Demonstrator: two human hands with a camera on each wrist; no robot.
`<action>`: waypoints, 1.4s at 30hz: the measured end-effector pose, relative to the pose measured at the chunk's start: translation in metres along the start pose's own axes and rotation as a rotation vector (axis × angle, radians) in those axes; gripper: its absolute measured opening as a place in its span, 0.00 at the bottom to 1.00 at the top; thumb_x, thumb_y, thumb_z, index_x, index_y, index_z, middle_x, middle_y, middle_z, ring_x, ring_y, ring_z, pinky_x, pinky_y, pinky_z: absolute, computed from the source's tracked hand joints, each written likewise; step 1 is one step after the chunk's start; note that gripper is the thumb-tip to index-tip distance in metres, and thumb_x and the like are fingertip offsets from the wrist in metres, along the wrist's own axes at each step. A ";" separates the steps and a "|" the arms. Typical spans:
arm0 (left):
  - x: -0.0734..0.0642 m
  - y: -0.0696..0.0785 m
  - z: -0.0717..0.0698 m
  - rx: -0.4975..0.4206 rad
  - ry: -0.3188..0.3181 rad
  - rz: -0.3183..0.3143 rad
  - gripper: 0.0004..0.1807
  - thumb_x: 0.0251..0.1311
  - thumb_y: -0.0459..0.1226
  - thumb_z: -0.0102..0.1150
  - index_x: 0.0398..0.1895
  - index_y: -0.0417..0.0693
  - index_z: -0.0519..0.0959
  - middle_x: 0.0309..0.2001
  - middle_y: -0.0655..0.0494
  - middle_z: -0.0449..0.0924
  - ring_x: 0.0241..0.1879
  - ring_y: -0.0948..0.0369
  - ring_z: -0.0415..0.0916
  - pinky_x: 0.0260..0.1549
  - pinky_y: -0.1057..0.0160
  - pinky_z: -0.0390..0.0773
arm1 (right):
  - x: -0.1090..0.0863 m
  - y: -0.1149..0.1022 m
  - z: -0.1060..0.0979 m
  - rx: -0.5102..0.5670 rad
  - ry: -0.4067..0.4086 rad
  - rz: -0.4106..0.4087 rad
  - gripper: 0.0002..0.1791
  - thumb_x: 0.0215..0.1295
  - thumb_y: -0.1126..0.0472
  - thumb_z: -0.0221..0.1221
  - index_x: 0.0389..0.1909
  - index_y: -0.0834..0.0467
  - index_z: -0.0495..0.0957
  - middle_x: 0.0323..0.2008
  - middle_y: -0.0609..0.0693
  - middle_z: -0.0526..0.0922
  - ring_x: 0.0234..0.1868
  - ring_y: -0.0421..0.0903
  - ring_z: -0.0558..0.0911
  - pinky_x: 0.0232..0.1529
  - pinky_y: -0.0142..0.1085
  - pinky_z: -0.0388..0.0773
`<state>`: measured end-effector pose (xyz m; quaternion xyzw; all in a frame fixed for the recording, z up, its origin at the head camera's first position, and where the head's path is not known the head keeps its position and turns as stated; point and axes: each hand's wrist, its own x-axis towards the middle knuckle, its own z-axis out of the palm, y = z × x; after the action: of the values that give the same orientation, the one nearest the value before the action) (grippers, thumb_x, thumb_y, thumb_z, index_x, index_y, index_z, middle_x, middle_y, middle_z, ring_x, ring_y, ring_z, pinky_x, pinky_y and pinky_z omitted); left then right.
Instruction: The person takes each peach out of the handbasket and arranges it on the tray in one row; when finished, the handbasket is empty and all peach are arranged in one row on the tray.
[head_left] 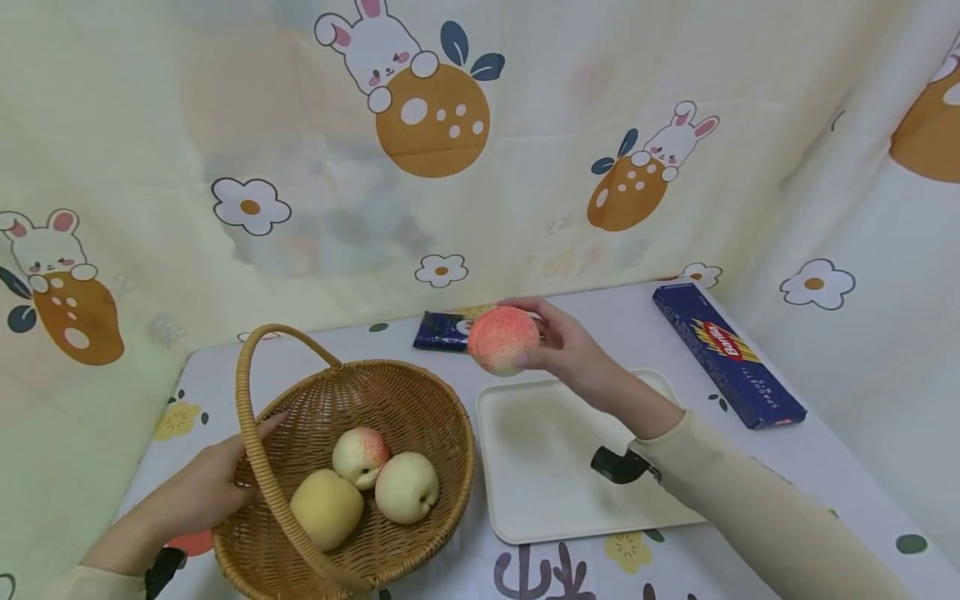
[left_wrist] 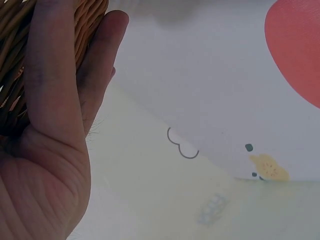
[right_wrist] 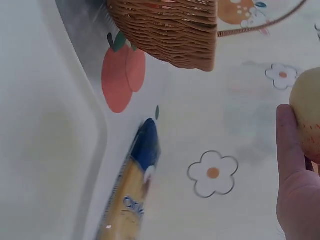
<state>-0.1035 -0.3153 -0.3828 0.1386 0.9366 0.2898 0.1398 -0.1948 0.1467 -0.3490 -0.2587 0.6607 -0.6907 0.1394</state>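
Note:
A pink and cream peach (head_left: pixel 498 340) is held in the fingers of my right hand (head_left: pixel 573 350), raised above the far edge of a white tray (head_left: pixel 570 475). In the right wrist view, part of that peach (right_wrist: pixel 307 110) shows at the right edge. My left hand (head_left: pixel 198 487) grips the left side of a brown wicker basket (head_left: pixel 420 404) with a tall handle. Inside the basket lie a yellow fruit (head_left: pixel 327 508), a pale peach (head_left: pixel 407 488) and a red-tinged peach (head_left: pixel 360 457). The left wrist view shows fingers (left_wrist: pixel 52 75) against the woven wall.
A dark blue spaghetti box (head_left: pixel 727 354) lies right of the tray. Behind the peach, at the back of the table, is a blue and yellow packet (head_left: pixel 442 332), partly hidden. A patterned curtain (head_left: pixel 525 208) hangs along the back and sides.

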 end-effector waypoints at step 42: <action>-0.001 -0.002 0.001 0.009 0.008 0.015 0.52 0.51 0.26 0.70 0.80 0.44 0.55 0.68 0.26 0.65 0.63 0.30 0.67 0.50 0.38 0.76 | -0.031 0.076 0.010 -0.785 -0.160 0.143 0.41 0.45 0.58 0.79 0.63 0.56 0.73 0.57 0.50 0.78 0.55 0.47 0.77 0.53 0.44 0.77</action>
<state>-0.1026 -0.3168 -0.3849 0.1451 0.9374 0.2870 0.1333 -0.1750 0.1476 -0.4290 -0.2985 0.8776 -0.3523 0.1289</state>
